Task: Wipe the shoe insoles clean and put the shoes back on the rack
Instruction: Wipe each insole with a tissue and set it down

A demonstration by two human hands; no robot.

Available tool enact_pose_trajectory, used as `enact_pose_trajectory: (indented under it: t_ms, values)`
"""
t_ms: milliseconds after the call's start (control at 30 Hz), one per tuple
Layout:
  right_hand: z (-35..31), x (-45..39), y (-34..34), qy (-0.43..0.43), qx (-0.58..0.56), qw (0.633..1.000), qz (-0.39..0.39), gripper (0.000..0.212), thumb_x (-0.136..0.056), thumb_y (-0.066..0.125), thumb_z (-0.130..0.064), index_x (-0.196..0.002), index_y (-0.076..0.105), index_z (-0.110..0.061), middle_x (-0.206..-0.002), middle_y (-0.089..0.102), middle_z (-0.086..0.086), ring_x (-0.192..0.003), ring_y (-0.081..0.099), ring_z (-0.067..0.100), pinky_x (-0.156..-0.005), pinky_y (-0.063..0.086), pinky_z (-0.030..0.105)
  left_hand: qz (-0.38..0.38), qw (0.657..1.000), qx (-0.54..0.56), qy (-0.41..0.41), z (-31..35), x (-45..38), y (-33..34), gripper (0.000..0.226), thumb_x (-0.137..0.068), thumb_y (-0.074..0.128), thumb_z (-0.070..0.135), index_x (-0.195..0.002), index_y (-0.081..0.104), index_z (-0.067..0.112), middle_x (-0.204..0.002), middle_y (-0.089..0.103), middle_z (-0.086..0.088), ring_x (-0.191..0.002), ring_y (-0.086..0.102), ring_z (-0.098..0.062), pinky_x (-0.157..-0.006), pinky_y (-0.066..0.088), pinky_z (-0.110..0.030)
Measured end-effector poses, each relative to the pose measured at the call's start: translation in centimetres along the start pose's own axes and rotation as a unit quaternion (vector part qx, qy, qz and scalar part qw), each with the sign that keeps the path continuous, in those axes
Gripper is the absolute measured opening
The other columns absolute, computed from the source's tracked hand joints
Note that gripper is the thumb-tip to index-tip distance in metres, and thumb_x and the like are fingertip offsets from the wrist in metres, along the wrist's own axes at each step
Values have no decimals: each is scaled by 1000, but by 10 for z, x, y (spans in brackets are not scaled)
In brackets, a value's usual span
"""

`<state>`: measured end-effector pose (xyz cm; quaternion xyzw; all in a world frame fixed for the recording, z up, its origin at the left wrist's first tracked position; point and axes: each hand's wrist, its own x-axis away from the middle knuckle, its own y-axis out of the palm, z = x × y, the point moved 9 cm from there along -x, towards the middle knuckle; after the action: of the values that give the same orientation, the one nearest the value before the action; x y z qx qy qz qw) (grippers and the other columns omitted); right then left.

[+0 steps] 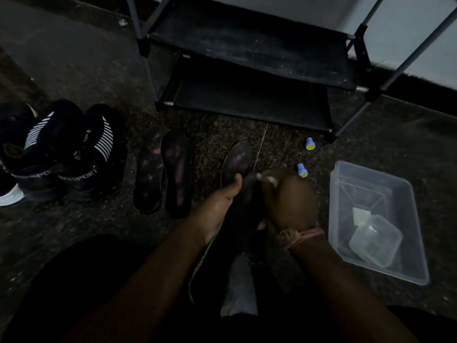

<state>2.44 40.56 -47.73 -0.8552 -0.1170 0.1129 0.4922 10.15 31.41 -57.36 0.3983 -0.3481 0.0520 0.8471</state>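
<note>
My left hand grips a dark insole from its left side, thumb pressed on its top face. My right hand is closed on a dark cloth that hangs down below the hands and is pressed against the insole. Two more dark insoles with pinkish worn patches lie side by side on the carpet to the left. A pair of black sport shoes with white stripes stands at the far left. The black shoe rack stands ahead, its shelves bare.
A clear plastic tub holding a smaller clear container sits on the carpet at the right. Two small blue and yellow caps lie near the rack's front leg. Another shoe with a white sole shows at the left edge.
</note>
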Motion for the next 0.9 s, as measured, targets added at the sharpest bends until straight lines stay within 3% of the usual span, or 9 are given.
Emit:
enact_pose_trajectory:
  t_ms: [67, 200, 233, 300, 367, 600, 667, 733, 900]
  values:
    - [6, 0, -9, 11, 27, 999, 43, 16, -94, 58, -31, -96, 72, -23, -95, 73, 3, -84, 69, 26, -68, 51, 29, -15, 1000, -8, -4, 0, 2, 5, 52, -102, 42, 54, -120, 73, 17, -123, 72, -11, -110, 70, -28, -96, 52, -50]
    - [-49, 22, 30, -137, 41, 986, -85, 28, -95, 44, -37, -97, 69, -24, -104, 69, 3, -88, 67, 25, -72, 54, 40, 33, 994, -72, 82, 32, -3, 4, 61, -77, 72, 64, -99, 77, 8, -98, 79, -7, -91, 74, -6, -78, 53, -18]
    - [-47, 19, 27, -129, 47, 988, -76, 29, -96, 43, -38, -98, 69, -24, -104, 69, 3, -88, 67, 25, -72, 55, 41, 42, 992, -79, 85, 31, -5, 0, 52, -89, 65, 57, -102, 77, 8, -103, 78, -10, -93, 74, -9, -69, 55, -15]
    - [-13, 4, 9, -30, 63, 997, -12, 27, -97, 47, -34, -99, 71, -22, -102, 71, 6, -89, 69, 29, -73, 55, 39, 32, 996, -70, 34, 14, 0, 0, 57, -103, 39, 52, -101, 81, 13, -107, 76, -13, -90, 76, -21, -67, 60, -26]
    - [15, -1, -5, 51, 69, 996, 27, 23, -97, 51, -27, -94, 71, -16, -98, 71, 10, -91, 69, 32, -80, 54, 39, -7, 998, -58, -14, -2, 6, 2, 60, -100, 38, 59, -113, 77, 15, -110, 75, -14, -90, 75, -29, -72, 60, -42]
    - [-33, 11, -19, -70, 27, 994, 82, 15, -96, 59, -24, -100, 72, -18, -101, 68, 6, -84, 66, 24, -69, 55, 37, 11, 998, -8, 63, 24, 11, 6, 65, -108, 31, 36, -67, 77, 14, -67, 76, -1, -56, 72, -9, -68, 50, -28]
    - [-33, 12, -5, -74, 61, 995, 39, 19, -96, 54, -26, -97, 71, -17, -97, 67, 8, -82, 67, 28, -67, 55, 40, 40, 997, -31, 63, 22, 5, -3, 59, -108, 34, 35, -73, 78, 13, -74, 77, -1, -64, 74, -9, -68, 54, -27]
    - [-39, 19, 8, -94, 69, 993, -2, 25, -95, 47, -28, -95, 70, -20, -96, 68, 8, -80, 67, 29, -65, 54, 42, 74, 995, -37, 57, 22, 4, -12, 49, -107, 37, 42, -105, 74, 11, -105, 77, -9, -96, 73, -18, -89, 54, -34]
    - [-84, 54, 36, -182, 36, 969, -163, 25, -93, 41, -32, -84, 63, -22, -88, 69, 1, -76, 67, 24, -65, 47, 33, 45, 996, 28, 67, 25, -5, -19, 81, -98, 31, 67, -137, 58, 0, -135, 61, -26, -128, 57, -39, -117, 37, -48]
